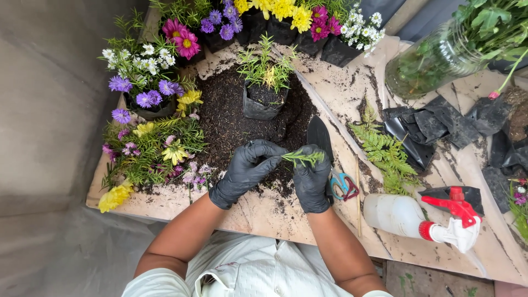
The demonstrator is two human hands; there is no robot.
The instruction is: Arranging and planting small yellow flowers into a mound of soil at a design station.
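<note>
Both my hands wear black gloves and meet over a heap of dark soil (225,118) on a wooden table (275,217). My right hand (312,179) grips a small green sprig (302,158) by its lower end. My left hand (247,170) pinches the sprig's left tip with its fingertips. Just behind the hands, a black grow bag (263,104) filled with soil holds several thin green cuttings standing upright.
Bagged flowering plants (154,99) in purple, pink, yellow and white ring the soil at left and back. A black trowel (320,135), scissors (344,186), fern fronds (385,151), a thin stick (358,198), a spray bottle (418,217), empty black bags (434,124) and a glass jar of stems (434,58) lie to the right.
</note>
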